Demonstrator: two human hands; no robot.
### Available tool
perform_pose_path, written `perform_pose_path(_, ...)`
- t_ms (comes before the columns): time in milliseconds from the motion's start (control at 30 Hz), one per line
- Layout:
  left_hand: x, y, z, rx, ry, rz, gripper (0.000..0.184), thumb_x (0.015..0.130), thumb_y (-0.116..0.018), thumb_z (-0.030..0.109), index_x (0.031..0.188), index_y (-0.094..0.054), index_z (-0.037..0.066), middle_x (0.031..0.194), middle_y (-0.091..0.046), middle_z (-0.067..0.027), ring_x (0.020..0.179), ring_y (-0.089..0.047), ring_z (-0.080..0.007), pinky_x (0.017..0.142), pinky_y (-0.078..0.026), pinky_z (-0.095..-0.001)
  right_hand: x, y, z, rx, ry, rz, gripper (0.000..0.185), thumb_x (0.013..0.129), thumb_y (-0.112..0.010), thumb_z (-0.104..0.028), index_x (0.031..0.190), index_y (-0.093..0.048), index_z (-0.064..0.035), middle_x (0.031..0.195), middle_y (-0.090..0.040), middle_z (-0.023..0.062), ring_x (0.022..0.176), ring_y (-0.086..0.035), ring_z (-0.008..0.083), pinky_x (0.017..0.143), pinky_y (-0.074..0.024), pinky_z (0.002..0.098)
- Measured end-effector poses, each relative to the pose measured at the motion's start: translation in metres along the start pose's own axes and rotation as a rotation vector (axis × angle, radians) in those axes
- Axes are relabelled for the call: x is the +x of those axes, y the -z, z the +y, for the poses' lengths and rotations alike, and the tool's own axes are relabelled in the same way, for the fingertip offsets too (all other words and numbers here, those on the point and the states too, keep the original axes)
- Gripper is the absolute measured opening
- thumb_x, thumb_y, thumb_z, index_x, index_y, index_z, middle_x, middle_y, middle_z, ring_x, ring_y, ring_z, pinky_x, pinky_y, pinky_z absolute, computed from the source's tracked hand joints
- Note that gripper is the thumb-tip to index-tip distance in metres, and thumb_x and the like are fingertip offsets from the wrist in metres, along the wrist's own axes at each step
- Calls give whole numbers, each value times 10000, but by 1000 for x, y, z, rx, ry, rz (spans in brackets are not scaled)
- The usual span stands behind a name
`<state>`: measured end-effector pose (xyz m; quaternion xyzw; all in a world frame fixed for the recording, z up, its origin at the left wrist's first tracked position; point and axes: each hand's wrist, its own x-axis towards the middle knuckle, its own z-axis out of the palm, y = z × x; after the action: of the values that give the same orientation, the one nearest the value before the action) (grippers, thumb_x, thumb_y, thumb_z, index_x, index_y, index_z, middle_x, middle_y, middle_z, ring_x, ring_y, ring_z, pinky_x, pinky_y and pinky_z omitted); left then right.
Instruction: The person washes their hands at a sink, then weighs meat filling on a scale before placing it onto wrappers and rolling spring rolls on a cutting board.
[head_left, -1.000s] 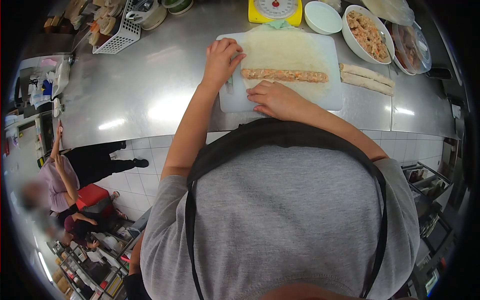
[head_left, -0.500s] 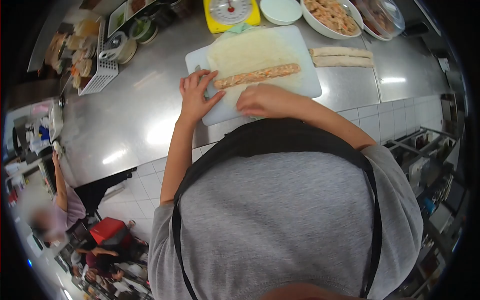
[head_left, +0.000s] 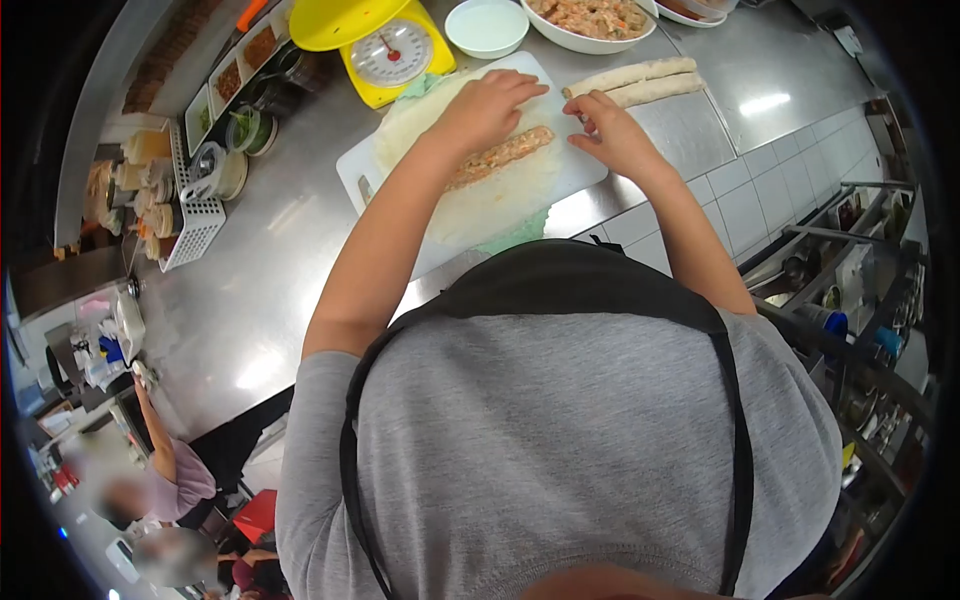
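Observation:
A log of orange-flecked minced filling (head_left: pixel 508 155) lies across a pale, thin wrapper sheet (head_left: pixel 480 200) on a white cutting board (head_left: pixel 350 165). My left hand (head_left: pixel 490 108) is over the far part of the sheet, fingers stretched to the right; its forearm hides part of the log and sheet. By the board's right edge, my right hand (head_left: pixel 615 137) has its thumb apart from its bent fingers, with nothing visible between them. Its fingertips are near the left end of two pale wrapped rolls (head_left: pixel 640 82); I cannot tell if they touch.
A yellow dial scale (head_left: pixel 390 55), a bowl of white liquid (head_left: pixel 487 27) and a bowl of filling (head_left: pixel 590 25) stand behind the board. Green cloth (head_left: pixel 515 233) shows under its near edge. A white basket (head_left: pixel 200 225) sits left. Another person (head_left: pixel 180 480) works at lower left.
My left hand has moved right and away from me, from the log's left end to over the sheet. My right hand has moved from the near edge to the board's right side. The view has shifted.

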<state>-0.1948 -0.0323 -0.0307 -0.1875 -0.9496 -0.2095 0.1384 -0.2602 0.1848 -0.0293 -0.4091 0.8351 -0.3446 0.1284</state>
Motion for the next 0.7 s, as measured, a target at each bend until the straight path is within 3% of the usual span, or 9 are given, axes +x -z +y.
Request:
perform_pose_path(67,10,-10,1,11,77,-219,459,745,-594,85,1197,-538,141,1135,-552,-68,1079,-487,-267,915,-411,-383,-5,-2,0,5,21,23,336,733,-658,-48,1048,-543,-38,945,-510,83,739,-544,188,679,-486,308)
perform_pose_path(133,19,-11,-1,48,68,-229,425,737,-594,97,1157,-552,145,1087,-546,-56,1044,-485,-262,868,-422,-389,-8,-2,-1,11,-23,-3,388,728,-666,-61,1094,-536,-48,967,-505,83,760,-542,200,689,-488,320)
perform_pose_path(200,27,-9,-3,11,196,-444,335,721,-594,112,1055,-569,128,1033,-533,-53,1008,-477,-259,823,-421,-396,-10,-4,0,15,-39,11,405,725,-673,-73,1107,-538,-53,960,-503,84,765,-545,208,698,-487,324)
perform_pose_path(400,26,-7,-6,31,53,-349,238,708,-591,117,942,-547,107,954,-536,-64,950,-492,-261,805,-415,-364,-4,-16,1,-51,11,57,386,741,-667,-90,1105,-541,-60,980,-510,91,783,-556,227,717,-481,337)
perform_pose_path(500,32,-9,-6,-95,94,-370,232,709,-598,123,935,-551,104,917,-529,-67,927,-494,-269,805,-416,-356,4,-19,-3,-83,-21,55,341,764,-641,-79,1090,-542,-62,996,-514,97,817,-566,250,733,-478,346)
perform_pose_path(567,33,-9,-5,-118,124,-421,222,709,-603,128,923,-553,98,917,-528,-71,928,-493,-273,806,-418,-363,8,-20,-3,-86,-60,49,284,773,-613,-82,1051,-558,-68,1030,-515,104,995,-540,290,815,-466,387)
perform_pose_path(633,35,-9,-4,-140,152,-472,213,709,-608,132,912,-554,93,916,-527,-76,929,-492,-276,807,-419,-371,10,-19,-1,-58,-68,37,272,777,-610,-85,1044,-559,-69,1037,-511,104,988,-546,292,817,-467,389)
perform_pose_path(700,35,-11,-8,-21,49,-410,177,737,-610,129,898,-556,76,898,-544,-87,916,-503,-280,794,-425,-385,12,-19,2,-29,-77,25,261,781,-608,-87,1036,-559,-69,1044,-508,104,982,-551,294,818,-468,391)
